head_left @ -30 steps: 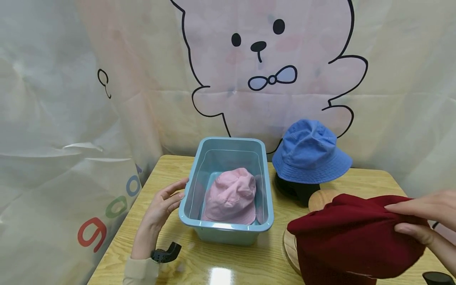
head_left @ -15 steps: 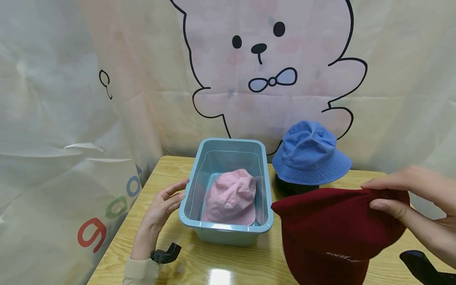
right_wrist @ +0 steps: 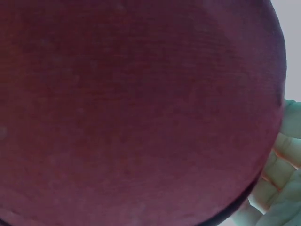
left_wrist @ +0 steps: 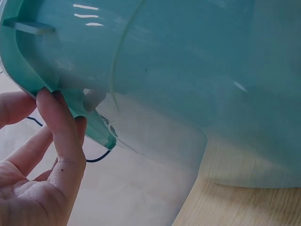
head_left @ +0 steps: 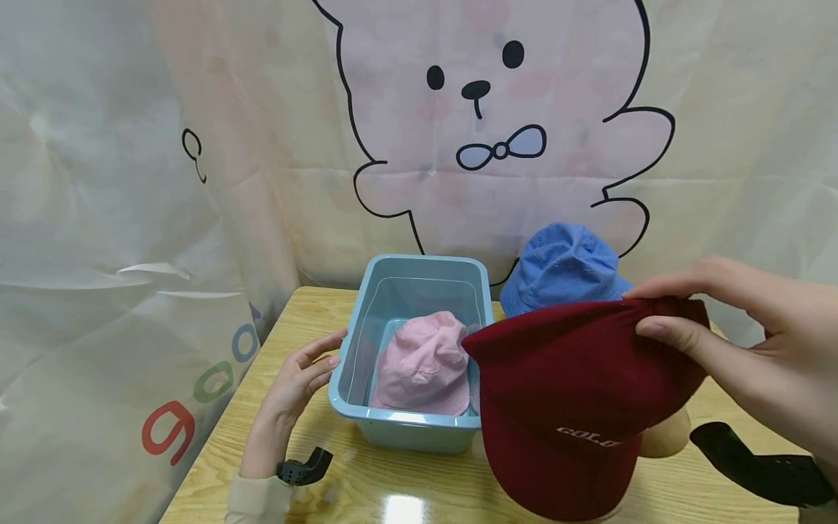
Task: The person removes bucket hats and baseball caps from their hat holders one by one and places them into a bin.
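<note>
My right hand (head_left: 753, 335) pinches a dark red baseball cap (head_left: 563, 378) with light lettering, thumb in front and fingers behind its upper edge. The cap hangs brim down and overlaps the right edge of a light blue plastic basin (head_left: 419, 416). In the right wrist view the red cap (right_wrist: 141, 113) fills most of the picture, with some fingers (right_wrist: 277, 174) at the right. A pink hat (head_left: 422, 364) lies inside the basin. Relaxed fingers of my left hand (head_left: 294, 378) touch the basin's left rim, seen from below in the left wrist view along the basin wall (left_wrist: 178, 70).
Behind the red cap, a blue bucket hat (head_left: 563, 266) sits at the back right, partly hidden. A round wooden piece (head_left: 668, 435) shows beside the red cap. The wooden table (head_left: 347, 487) meets a printed curtain (head_left: 314, 182) at the back.
My right hand has carried the red cap up and to the left, toward the basin, and it now covers part of the blue hat. My left hand stays at the rim.
</note>
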A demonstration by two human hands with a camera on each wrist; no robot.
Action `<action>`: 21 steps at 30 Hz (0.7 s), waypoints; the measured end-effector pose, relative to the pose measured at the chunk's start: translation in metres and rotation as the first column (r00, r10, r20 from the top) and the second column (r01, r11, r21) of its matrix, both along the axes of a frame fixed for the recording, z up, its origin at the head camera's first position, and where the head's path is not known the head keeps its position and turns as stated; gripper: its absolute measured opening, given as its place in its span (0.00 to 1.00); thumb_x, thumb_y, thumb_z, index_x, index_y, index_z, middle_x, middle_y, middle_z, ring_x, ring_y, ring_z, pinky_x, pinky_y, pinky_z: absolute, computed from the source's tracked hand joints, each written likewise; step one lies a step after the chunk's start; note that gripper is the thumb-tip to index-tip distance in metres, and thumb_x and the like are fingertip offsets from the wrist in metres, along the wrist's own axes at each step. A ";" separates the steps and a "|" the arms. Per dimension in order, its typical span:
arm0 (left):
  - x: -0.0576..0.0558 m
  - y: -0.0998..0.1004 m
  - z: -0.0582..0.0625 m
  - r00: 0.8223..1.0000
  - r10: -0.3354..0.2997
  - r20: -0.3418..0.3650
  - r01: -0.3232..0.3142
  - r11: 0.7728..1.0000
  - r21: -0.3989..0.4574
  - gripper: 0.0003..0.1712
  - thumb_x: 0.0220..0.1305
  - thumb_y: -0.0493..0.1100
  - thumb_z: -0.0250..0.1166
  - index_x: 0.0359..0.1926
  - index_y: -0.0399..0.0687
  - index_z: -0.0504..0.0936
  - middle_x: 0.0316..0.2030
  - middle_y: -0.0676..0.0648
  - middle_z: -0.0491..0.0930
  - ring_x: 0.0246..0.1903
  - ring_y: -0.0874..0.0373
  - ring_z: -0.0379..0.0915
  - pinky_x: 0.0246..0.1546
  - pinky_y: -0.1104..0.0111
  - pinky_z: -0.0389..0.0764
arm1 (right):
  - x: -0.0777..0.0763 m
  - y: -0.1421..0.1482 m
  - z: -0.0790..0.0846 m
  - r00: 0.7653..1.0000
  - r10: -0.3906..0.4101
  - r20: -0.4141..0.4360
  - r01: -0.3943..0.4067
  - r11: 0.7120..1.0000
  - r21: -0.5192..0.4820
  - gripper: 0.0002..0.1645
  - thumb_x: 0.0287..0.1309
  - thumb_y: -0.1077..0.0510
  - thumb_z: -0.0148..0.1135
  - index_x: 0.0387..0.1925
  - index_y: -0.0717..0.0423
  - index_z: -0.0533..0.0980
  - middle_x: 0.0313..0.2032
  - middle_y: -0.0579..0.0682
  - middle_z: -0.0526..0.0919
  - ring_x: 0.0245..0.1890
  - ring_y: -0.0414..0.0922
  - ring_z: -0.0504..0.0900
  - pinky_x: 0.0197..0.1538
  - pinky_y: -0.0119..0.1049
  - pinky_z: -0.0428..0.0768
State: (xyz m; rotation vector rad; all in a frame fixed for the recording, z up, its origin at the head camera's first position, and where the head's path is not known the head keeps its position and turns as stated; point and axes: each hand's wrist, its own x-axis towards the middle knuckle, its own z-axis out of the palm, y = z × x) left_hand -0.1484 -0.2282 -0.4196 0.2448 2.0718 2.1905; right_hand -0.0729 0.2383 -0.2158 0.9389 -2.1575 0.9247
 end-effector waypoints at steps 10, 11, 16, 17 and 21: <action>0.000 0.000 0.001 0.999 0.020 0.027 -0.020 1.000 -0.004 0.29 0.66 0.38 0.59 0.66 0.35 0.66 0.52 0.57 0.76 0.46 0.64 0.79 0.48 0.72 0.80 | -0.014 -0.045 0.021 0.997 -0.058 -0.045 0.058 0.998 -0.011 0.19 0.39 0.70 0.75 0.39 0.58 0.84 0.31 0.50 0.87 0.34 0.36 0.76 0.37 0.18 0.71; 0.000 0.000 0.001 0.999 0.021 0.028 -0.020 1.000 -0.005 0.29 0.66 0.38 0.59 0.66 0.35 0.66 0.52 0.57 0.76 0.46 0.64 0.79 0.48 0.73 0.80 | -0.014 -0.050 0.024 0.997 -0.066 -0.039 0.065 0.998 -0.009 0.19 0.40 0.69 0.75 0.39 0.56 0.85 0.31 0.49 0.86 0.33 0.35 0.75 0.36 0.19 0.71; 0.001 -0.001 0.001 1.000 0.014 0.023 -0.014 1.000 0.001 0.29 0.67 0.37 0.58 0.66 0.33 0.65 0.51 0.57 0.76 0.45 0.65 0.79 0.48 0.73 0.80 | -0.030 -0.065 0.028 0.997 -0.080 0.003 0.080 0.997 -0.007 0.14 0.47 0.63 0.74 0.38 0.47 0.85 0.31 0.44 0.86 0.32 0.36 0.73 0.35 0.22 0.69; 0.001 -0.001 0.001 1.000 0.010 0.018 -0.010 1.000 0.005 0.29 0.67 0.37 0.58 0.66 0.33 0.65 0.51 0.58 0.76 0.45 0.65 0.79 0.48 0.73 0.81 | -0.038 -0.064 0.026 0.997 -0.078 0.028 0.078 0.997 -0.010 0.14 0.48 0.61 0.74 0.39 0.46 0.85 0.32 0.44 0.86 0.33 0.37 0.74 0.35 0.23 0.70; 0.003 -0.001 0.001 1.000 -0.006 -0.004 0.006 1.000 0.022 0.29 0.67 0.35 0.57 0.67 0.32 0.64 0.51 0.59 0.76 0.45 0.66 0.79 0.47 0.74 0.81 | -0.105 -0.037 -0.005 0.993 -0.068 0.093 0.068 0.998 0.007 0.18 0.46 0.54 0.75 0.43 0.42 0.84 0.37 0.43 0.87 0.37 0.41 0.75 0.36 0.28 0.70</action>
